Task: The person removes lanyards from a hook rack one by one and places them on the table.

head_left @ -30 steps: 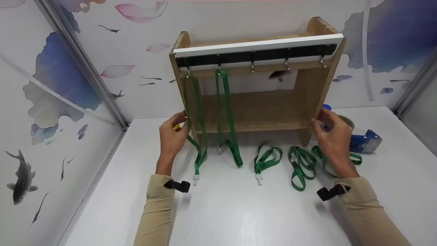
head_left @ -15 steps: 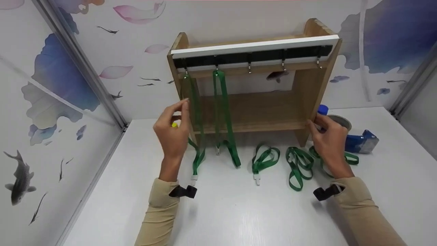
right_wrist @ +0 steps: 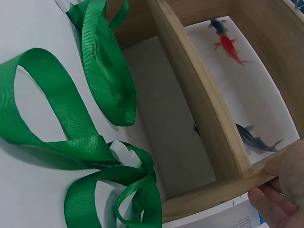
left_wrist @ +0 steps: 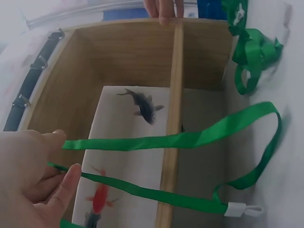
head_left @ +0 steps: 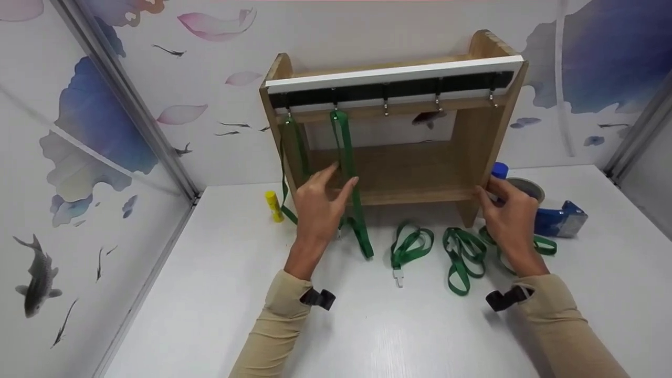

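A wooden shelf [head_left: 409, 168] stands on the white table, with a row of hooks along its black top strip. Green lanyards hang from the two leftmost hooks: one lanyard [head_left: 299, 144] at the far left, another lanyard [head_left: 346, 142] beside it. My left hand [head_left: 317, 212] is at the second lanyard, thumb and fingers apart around its straps. In the left wrist view, that lanyard's white clip [left_wrist: 236, 209] dangles near the table. My right hand [head_left: 509, 220] grips the front edge of the shelf's right side panel, fingers outside and partly hidden.
Several green lanyards lie bundled before the shelf, among them a lanyard [head_left: 412, 247] with a white clip and a coiled lanyard [head_left: 464, 254]. A yellow glue stick [head_left: 273, 206] stands left. A blue tape dispenser [head_left: 559, 219], round grey container [head_left: 529, 188] and blue cap [head_left: 500, 169] sit right.
My left hand has let go of the shelf's left side and moved right to the second lanyard, uncovering the glue stick. My right hand has kept its grip on the right panel.
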The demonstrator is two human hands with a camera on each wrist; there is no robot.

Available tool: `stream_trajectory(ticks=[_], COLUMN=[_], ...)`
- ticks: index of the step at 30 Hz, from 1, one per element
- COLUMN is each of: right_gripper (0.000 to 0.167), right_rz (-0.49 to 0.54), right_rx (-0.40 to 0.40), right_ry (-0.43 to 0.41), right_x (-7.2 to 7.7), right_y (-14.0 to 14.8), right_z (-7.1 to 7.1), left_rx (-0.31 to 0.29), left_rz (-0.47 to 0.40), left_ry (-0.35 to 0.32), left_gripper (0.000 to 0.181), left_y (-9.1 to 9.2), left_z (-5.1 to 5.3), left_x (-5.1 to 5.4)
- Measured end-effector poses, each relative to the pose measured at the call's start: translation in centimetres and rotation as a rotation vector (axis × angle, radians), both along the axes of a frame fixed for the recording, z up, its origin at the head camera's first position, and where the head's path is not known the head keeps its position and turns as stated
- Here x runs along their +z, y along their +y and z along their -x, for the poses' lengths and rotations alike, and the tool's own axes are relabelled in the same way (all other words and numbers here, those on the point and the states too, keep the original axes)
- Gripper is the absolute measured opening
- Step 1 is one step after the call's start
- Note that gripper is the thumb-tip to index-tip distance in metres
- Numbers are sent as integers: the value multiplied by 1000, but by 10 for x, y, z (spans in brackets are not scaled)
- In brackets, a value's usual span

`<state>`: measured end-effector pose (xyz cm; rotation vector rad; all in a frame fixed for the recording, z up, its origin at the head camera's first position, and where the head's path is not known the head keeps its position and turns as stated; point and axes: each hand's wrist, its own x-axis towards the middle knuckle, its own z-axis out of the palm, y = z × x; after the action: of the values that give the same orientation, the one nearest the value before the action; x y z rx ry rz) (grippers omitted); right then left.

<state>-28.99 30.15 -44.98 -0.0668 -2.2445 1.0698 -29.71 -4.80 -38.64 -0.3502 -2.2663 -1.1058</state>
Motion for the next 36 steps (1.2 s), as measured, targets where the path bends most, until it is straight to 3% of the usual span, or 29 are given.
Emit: stream_trajectory(ticks=[5, 11, 16, 19, 24, 28, 31, 36], right_gripper=[39, 42, 42, 42, 42, 41, 41, 43], right_rz=[-10, -14, -11, -11, -20, -26, -22, -20], right_rx=[-3, -15, -20, -20, -23, -23, -17, -11], right_ry=[2, -1, -15, -11, -9, -5, -5, -5], right_x=[-1, -2, 0, -1, -2, -2, -2, -3], right_y=[0, -2, -1, 0, 1, 1, 1, 1], right_z=[0, 0, -1, 0, 0, 0, 0, 0], left_rx=[-49, -57, -82, -120, -159, -208, -240, -251], left_rz=[-55, -64, -104, -143, -159, -140, -115, -117], left_ry=[-23, 22, 44, 115, 323, 422, 405, 282], left_gripper=[41, 27, 26, 21, 10, 18, 24, 28], left_y=[4, 1, -2, -3, -4, -5, -5, -6], left_z=[5, 7, 7, 4, -2, -6, -8, -9], left_x=[0, -8, -6, -2, 7, 14, 17, 17])
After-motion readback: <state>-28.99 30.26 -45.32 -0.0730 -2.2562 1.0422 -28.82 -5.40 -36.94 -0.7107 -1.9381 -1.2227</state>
